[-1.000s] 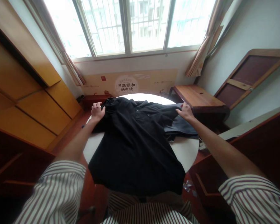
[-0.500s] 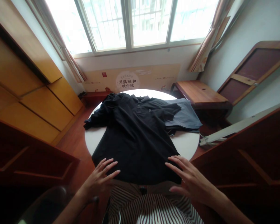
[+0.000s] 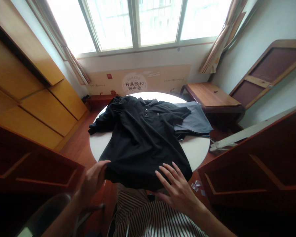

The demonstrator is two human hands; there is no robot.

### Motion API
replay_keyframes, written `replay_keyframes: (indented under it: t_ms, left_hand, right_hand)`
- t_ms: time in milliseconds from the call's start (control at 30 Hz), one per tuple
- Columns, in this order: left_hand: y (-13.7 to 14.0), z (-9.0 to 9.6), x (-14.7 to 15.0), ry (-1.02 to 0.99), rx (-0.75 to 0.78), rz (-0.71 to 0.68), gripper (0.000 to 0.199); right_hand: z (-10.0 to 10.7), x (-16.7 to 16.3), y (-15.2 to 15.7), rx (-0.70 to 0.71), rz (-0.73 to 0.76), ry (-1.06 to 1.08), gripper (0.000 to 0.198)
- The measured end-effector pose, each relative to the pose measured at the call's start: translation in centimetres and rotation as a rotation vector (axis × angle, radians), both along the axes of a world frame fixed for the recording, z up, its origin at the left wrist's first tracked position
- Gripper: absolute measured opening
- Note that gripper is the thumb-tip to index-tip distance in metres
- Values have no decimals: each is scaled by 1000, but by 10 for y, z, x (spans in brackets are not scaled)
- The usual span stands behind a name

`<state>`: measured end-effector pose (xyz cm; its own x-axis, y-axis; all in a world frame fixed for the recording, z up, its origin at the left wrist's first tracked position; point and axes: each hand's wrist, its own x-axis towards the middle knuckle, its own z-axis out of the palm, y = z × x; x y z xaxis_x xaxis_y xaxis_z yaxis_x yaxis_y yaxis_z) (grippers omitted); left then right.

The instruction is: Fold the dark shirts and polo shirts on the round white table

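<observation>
A black polo shirt (image 3: 145,141) lies front side up on the white round table (image 3: 97,146), collar toward the window and hem toward me. At the hem's left corner my left hand (image 3: 95,176) pinches the cloth and holds it slightly lifted. My right hand (image 3: 176,187) lies over the hem on the right, fingers stretched and apart; its thumb is partly hidden at the cloth's edge. Folded grey cloth (image 3: 197,120) sits under the shirt's right sleeve. Dark bunched cloth (image 3: 102,121) rests at the left by the other sleeve.
Dark wooden panels (image 3: 236,174) stand close on the right, with similar ones (image 3: 34,164) on the left. A wooden side table (image 3: 214,95) is behind on the right. Small clear scraps (image 3: 197,186) lie on the floor. A chair (image 3: 49,207) is at lower left.
My left hand has moved left and closed on the hem corner, lifting it a little. My right hand has slid left along the hem, still open.
</observation>
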<state>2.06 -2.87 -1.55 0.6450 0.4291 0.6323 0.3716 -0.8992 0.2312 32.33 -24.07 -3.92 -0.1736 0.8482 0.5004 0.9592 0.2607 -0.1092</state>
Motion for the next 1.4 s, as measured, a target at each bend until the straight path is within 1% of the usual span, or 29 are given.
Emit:
replay_keyframes:
  t_ms: [100,200,233,333,433,467,533,600,633,733,833,967,1033,1133,1200,1300,1333,1400]
  left_hand:
    - [5,9,1,-40,117,107,21]
    - [10,18,0,-64,218,137,19]
    - [12,21,0,-62,239,138,18]
    - [15,29,-2,-53,280,147,17]
    - [17,33,-8,-64,299,113,17]
    - [19,34,-11,-41,290,69,19]
    - [22,34,-19,75,241,-42,28]
    - [26,34,-28,206,181,-134,36]
    - [27,33,-33,240,158,-162,37]
    - [27,30,-46,220,114,-194,38]
    - [24,25,-57,201,88,-180,39]
    - [16,14,-70,215,77,-122,43]
    - [14,10,-77,202,85,-73,44]
    - [13,7,-86,205,76,-31,41]
    - [14,3,-92,206,52,-18,34]
    - [15,-6,-99,149,-13,41,14]
    - [14,-10,-100,138,-58,63,11]
    - [11,-18,-101,135,-170,108,18]
  right_hand:
    - [6,-20,18,-54,-11,79,52]
    - [9,-32,28,-97,32,134,57]
    - [8,-35,31,-84,31,137,56]
    - [2,-40,38,5,-17,117,44]
    - [-1,-34,38,62,-41,120,43]
    - [-1,-29,36,66,-52,129,43]
    - [1,-12,27,74,-88,141,47]
    - [4,10,14,79,-159,137,52]
    - [5,22,7,81,-200,130,54]
    - [9,51,-15,63,-298,128,54]
    - [15,64,-34,57,-291,139,51]
    - [29,64,-53,145,-183,159,52]
    - [35,65,-61,184,-176,164,51]
    - [38,70,-67,194,-164,139,51]
    - [35,73,-69,177,-117,109,51]
    - [24,73,-73,108,-44,77,49]
    - [19,72,-75,85,-33,77,47]
    - [6,69,-78,56,-36,86,45]
